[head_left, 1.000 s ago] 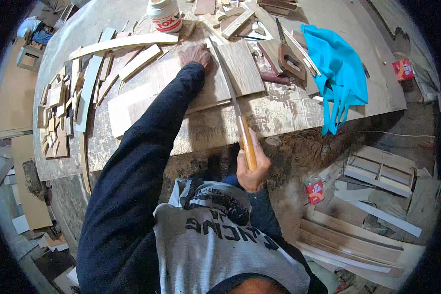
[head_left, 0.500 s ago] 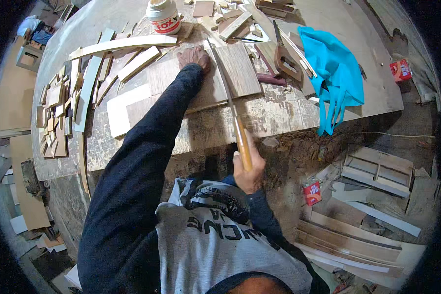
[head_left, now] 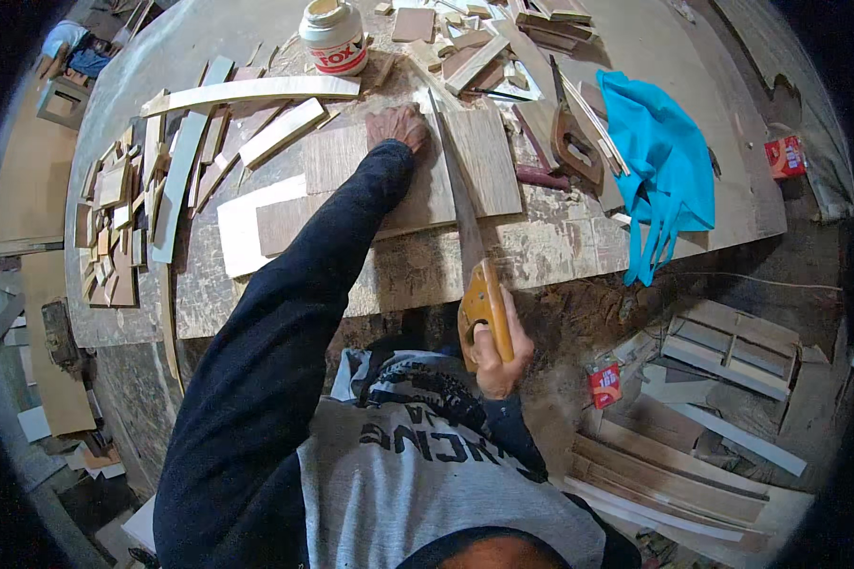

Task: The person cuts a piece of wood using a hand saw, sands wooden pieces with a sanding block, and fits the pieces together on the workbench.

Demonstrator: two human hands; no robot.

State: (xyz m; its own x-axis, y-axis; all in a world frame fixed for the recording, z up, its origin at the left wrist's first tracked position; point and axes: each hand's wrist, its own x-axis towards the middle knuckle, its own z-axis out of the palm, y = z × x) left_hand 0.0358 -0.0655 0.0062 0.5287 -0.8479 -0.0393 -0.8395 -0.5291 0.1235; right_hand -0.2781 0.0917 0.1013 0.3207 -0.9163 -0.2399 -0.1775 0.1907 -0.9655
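Note:
My right hand (head_left: 499,353) is closed round the yellow-brown wooden handle of a handsaw (head_left: 467,228). Its long blade points away from me and lies across a light brown wooden board (head_left: 484,161) near the table's front edge. To the left of the blade, my left hand (head_left: 397,129) bears down on the same board, its fingers bent and partly hidden, holding it. A darker flat piece (head_left: 337,159) and a pale panel (head_left: 240,228) lie beside the board, partly behind my left forearm.
Offcuts (head_left: 114,218) pile up at the table's left. A white glue jar (head_left: 334,43) stands beyond my left hand. Right of the board lie a second handsaw (head_left: 574,147) and a turquoise cloth bag (head_left: 659,152). Wooden frames (head_left: 731,346) and strips rest on the floor at right.
My right hand has drawn the handsaw back towards me, and its handle has tilted so that its side shows. My left hand stays on the board; the whole view has shifted slightly.

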